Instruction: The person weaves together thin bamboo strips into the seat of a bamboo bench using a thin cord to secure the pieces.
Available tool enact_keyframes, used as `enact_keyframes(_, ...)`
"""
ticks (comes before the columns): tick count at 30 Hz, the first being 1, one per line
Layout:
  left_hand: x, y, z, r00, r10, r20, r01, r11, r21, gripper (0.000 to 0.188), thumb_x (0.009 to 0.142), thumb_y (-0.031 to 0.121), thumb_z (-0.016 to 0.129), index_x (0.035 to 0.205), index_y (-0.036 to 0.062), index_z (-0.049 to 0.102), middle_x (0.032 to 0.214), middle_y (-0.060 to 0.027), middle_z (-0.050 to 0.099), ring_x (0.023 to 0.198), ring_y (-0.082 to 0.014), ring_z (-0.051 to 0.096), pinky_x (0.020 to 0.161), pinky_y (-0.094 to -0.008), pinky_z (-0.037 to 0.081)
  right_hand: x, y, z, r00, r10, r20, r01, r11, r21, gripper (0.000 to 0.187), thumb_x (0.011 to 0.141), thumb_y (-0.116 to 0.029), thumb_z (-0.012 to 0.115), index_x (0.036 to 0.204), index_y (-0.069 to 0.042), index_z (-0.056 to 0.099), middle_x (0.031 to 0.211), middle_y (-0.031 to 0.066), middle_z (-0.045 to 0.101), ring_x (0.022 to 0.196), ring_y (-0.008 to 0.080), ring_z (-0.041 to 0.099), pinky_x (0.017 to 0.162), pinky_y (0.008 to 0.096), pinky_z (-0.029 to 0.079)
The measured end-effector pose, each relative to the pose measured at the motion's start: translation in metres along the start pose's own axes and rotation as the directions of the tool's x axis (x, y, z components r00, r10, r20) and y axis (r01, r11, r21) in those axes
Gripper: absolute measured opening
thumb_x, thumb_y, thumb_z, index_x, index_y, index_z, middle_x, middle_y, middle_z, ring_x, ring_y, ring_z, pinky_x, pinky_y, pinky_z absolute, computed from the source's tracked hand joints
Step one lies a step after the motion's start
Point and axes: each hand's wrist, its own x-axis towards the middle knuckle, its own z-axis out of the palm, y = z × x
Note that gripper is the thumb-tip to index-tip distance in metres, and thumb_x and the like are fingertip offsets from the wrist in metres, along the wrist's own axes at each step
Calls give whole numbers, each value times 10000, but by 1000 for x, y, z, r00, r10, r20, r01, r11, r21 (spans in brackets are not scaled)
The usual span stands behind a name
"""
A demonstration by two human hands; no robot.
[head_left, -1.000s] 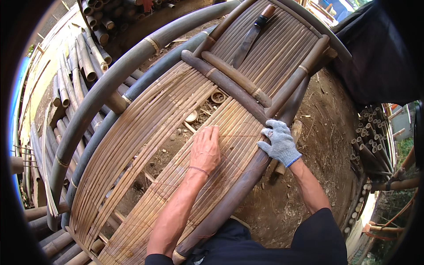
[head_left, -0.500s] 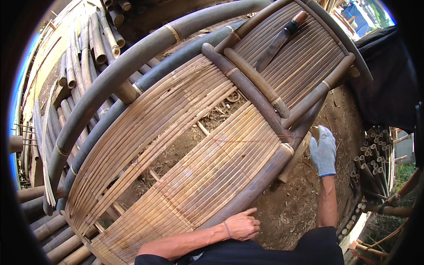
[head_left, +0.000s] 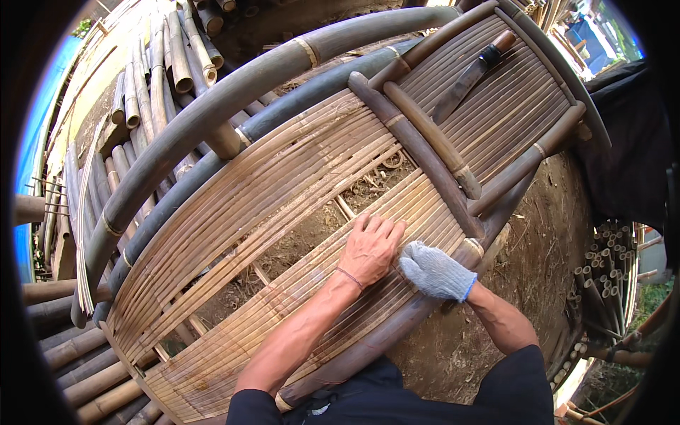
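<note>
Before me lies a bamboo bench with a seat of narrow slats (head_left: 283, 304), and an open gap runs lengthwise through it. My left hand (head_left: 372, 249), bare with a thin cord at the wrist, rests on the near band of slats beside the gap. Its fingers are curled, and whatever they pinch is hidden. Just to the right, my right hand (head_left: 438, 271) wears a grey knitted glove with a blue cuff. Closed and almost touching the left hand, it lies over the slats by the thick front pole (head_left: 368, 354); its fingertips and anything in them cannot be made out.
A large knife (head_left: 474, 74) with a wooden handle lies on the slatted section at the far right. Curved bamboo poles (head_left: 212, 92) form the bench's far side. Piled bamboo (head_left: 142, 92) is at left, a bundle of cut tubes (head_left: 605, 265) at right, and dark cloth (head_left: 623, 142) hangs there.
My left hand has moved up from the near edge onto the slats. My gloved right hand has come leftward from over the ground to beside it. The view has shifted slightly.
</note>
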Motion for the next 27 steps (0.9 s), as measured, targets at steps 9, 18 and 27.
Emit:
enact_keyframes(9,-34,-70,-23,707,-701,94,663,611,-432,306,979,31,458,1152,61,709,870,-152,726,785,-284,710,780,-394,597,-12,80,-154,738,403,-542,-219,902,372,185,901,-172,728,994,-17,761,909,78,731,850,174,697,784,314,569)
enact_keyframes(18,-16,-43,-21,957,-257,-136,202,924,-325,187,923,42,597,1079,45,701,1184,-132,666,1092,-324,637,967,-432,520,28,31,-134,757,547,-357,-281,766,578,195,975,-226,631,977,-47,709,805,74,645,684,159,641,673,305,545)
enact_keyframes(27,7,-53,4,996,90,-16,-90,995,-35,129,908,213,685,971,101,674,1140,-64,584,1185,-267,507,1056,-444,388,-80,128,-105,473,297,-830,-718,676,-168,333,906,-205,698,1190,-42,637,1170,177,647,1135,341,591,1025,464,451)
